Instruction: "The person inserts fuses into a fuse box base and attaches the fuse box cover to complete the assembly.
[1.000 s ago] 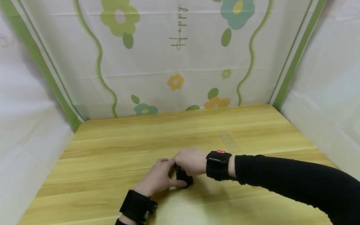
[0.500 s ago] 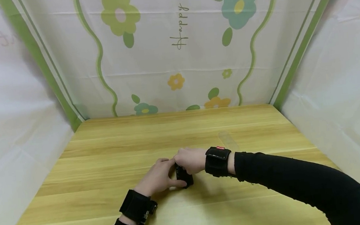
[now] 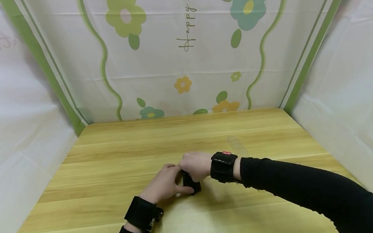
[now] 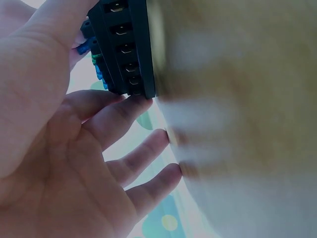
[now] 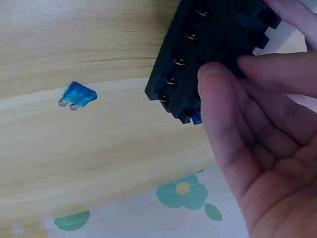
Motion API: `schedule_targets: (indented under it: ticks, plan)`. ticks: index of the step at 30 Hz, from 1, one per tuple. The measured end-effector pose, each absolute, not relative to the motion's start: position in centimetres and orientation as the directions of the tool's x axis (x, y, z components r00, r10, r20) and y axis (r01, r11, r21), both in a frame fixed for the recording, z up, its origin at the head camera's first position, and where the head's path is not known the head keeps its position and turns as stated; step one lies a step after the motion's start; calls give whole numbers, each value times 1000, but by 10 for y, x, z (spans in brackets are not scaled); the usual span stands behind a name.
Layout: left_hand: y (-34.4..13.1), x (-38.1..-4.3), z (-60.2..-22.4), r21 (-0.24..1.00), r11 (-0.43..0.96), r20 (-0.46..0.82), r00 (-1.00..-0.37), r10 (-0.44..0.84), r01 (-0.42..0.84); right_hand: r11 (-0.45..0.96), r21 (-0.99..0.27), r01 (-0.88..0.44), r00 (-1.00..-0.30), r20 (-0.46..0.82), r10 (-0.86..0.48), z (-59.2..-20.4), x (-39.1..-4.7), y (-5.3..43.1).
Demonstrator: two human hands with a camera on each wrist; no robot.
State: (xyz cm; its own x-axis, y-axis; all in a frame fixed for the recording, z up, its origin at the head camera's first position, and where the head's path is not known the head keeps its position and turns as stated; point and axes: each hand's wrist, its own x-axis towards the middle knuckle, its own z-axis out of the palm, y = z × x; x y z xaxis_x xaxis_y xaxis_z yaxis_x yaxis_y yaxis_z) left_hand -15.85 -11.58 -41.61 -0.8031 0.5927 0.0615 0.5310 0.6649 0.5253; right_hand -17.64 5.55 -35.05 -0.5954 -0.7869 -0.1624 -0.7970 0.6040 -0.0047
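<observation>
A black fuse box (image 3: 192, 184) stands on the table, with a row of metal terminals along its side and blue and green blade fuses (image 4: 99, 67) along its edge in the left wrist view. My left hand (image 3: 162, 185) holds the box between the thumb at its near end and fingers at its far end. Over the top of the box, my right hand (image 3: 195, 166) pinches with thumb and index finger at a dark blue fuse (image 5: 234, 64), mostly hidden by the fingertips. A loose blue blade fuse (image 5: 79, 95) lies on the wood in the right wrist view, apart from the box.
A clear strip (image 3: 237, 145) lies on the wooden table (image 3: 126, 147) behind my right wrist. White cloth walls with a flower print (image 3: 183, 83) close off the back and both sides.
My right wrist and forearm have risen slightly and shifted a little left. The left hand and the fuse box stay nearly in place.
</observation>
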Motion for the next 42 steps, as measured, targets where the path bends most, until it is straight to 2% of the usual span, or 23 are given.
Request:
schedule_targets:
  ticks: [28, 42]
  plan:
    - [-115, -159, -415, 508, 680, 58, -809, 585, 528, 544, 52, -837, -546, -130, -828, -362, -185, 56]
    - [-115, -161, -415, 530, 643, 92, -791, 605, 553, 552, 79, -830, -556, -185, -810, -354, -181, 48]
